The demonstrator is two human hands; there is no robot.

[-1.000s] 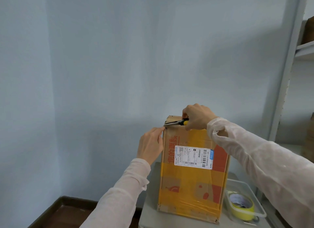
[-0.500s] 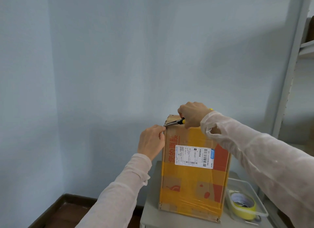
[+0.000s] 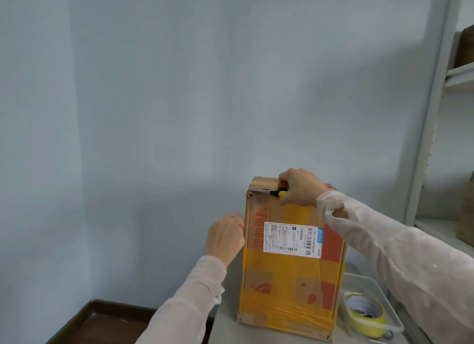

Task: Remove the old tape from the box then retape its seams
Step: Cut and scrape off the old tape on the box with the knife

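A cardboard box [image 3: 289, 279] stands on end on a small grey table [image 3: 223, 325], wrapped in yellow tape with a white shipping label on its front. My right hand [image 3: 300, 187] grips a yellow-handled knife [image 3: 278, 192] at the box's top edge, its blade lying along the top seam near the left corner. My left hand [image 3: 225, 237] is at the box's left side, a little below the top; its fingers are curled, and I cannot tell whether they touch the box.
A clear plastic tray [image 3: 369, 305] to the right of the box holds a roll of yellow tape [image 3: 366, 318]. A white metal shelf unit [image 3: 431, 138] stands at the right. A plain wall is behind, dark floor at lower left.
My left hand has dropped from the box's top left corner to its left side. The knife in my right hand has shifted right along the top seam.
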